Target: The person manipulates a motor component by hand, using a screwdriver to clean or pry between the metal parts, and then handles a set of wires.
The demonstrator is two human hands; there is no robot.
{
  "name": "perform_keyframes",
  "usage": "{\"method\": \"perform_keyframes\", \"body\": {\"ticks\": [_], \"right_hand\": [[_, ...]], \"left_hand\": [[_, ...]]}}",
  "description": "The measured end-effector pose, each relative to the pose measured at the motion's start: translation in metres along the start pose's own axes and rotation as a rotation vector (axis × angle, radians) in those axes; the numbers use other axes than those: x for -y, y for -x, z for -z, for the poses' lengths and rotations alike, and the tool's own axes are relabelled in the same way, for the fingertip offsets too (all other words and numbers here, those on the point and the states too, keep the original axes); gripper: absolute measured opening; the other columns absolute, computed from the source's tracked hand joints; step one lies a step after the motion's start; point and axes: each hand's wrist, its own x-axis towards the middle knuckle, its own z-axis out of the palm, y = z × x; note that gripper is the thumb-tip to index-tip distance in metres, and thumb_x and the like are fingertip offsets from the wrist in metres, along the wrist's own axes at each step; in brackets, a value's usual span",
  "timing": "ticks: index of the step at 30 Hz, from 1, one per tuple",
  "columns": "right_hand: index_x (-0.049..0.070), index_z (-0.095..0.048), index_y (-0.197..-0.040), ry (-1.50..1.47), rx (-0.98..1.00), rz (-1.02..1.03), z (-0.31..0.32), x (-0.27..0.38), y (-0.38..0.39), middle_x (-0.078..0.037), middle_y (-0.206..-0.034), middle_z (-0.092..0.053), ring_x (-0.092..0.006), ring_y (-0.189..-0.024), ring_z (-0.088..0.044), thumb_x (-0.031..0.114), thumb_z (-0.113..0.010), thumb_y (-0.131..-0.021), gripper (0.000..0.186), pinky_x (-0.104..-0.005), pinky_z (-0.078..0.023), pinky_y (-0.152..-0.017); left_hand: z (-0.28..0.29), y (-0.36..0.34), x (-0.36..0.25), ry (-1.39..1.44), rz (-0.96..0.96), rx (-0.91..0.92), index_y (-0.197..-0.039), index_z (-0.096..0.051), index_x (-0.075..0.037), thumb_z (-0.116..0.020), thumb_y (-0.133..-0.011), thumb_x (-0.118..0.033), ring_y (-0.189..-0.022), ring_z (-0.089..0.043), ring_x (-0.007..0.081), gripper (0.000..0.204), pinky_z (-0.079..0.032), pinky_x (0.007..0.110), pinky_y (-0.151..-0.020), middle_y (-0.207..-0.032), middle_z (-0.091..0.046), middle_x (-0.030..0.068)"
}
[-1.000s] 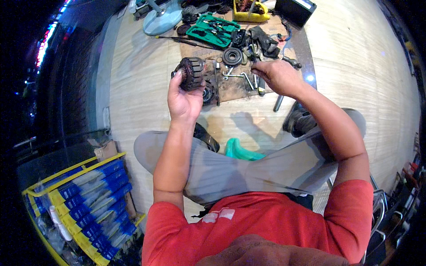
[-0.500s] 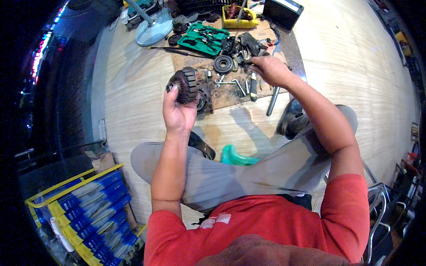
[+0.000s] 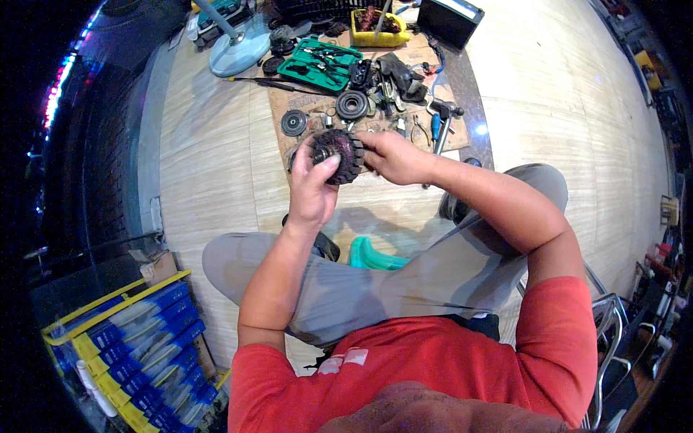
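Upright in my left hand [image 3: 312, 189] is a dark, round motor rotor [image 3: 348, 150], with a slotted rim and reddish windings round a central shaft. My left thumb presses near the shaft; the fingers curl behind. At the rotor's right rim is my right hand [image 3: 398, 159], its fingers pinched together. Whatever those fingers hold, if anything, is hidden. Just beyond lie a black ring-shaped part [image 3: 351, 105] and a flat dark disc [image 3: 294, 123] on the stained cardboard [image 3: 283, 148].
Farther off are a green tool case [image 3: 321, 63], a yellow tub [image 3: 380, 37] and dark gloves [image 3: 403, 78]. Right of the cardboard lie pliers [image 3: 420, 133], a blue-handled tool [image 3: 435, 127] and a hammer [image 3: 449, 110]. A pale round stand base [image 3: 240, 53] stands at far left.
My right hand has come back from the tools to the rotor's right rim. My left hand has lowered the rotor slightly rightward and turned its wound face toward me.
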Motion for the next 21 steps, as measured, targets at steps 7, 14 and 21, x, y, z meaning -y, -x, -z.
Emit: {"method": "perform_keyframes", "body": {"ticks": [7,14,21], "right_hand": [[0.006,-0.058,-0.111,0.304,-0.019,0.058,0.019,0.000,0.000,-0.022,-0.084,-0.064,-0.0420,-0.080,-0.062,0.019,-0.053,-0.094,0.022,-0.0491,-0.049,-0.068],[0.013,-0.057,-0.098,0.482,-0.152,-0.018,0.057,-0.021,0.005,-0.016,-0.081,-0.065,-0.0404,-0.076,-0.062,0.030,-0.052,-0.092,0.019,-0.0524,-0.047,-0.063],[0.013,-0.058,-0.101,0.551,-0.220,-0.061,0.086,-0.030,0.018,-0.019,-0.083,-0.065,-0.0404,-0.080,-0.063,0.025,-0.052,-0.091,0.017,-0.0520,-0.049,-0.066]], "left_hand": [[0.004,-0.004,-0.014,0.101,-0.007,-0.005,-0.135,-0.042,-0.004,-0.058,-0.085,-0.006,-0.109,-0.059,0.0225,0.052,-0.049,0.041,-0.097,-0.120,-0.057,0.0109],[0.026,-0.008,-0.024,0.074,-0.072,-0.037,-0.131,-0.046,-0.006,-0.057,-0.088,-0.018,-0.113,-0.058,0.0267,0.046,-0.052,0.042,-0.089,-0.125,-0.057,0.0124],[0.027,-0.011,-0.038,0.137,-0.072,-0.125,-0.126,-0.054,-0.005,-0.057,-0.090,-0.026,-0.098,-0.062,0.0287,0.041,-0.051,0.041,-0.079,-0.114,-0.063,0.0117]]}}
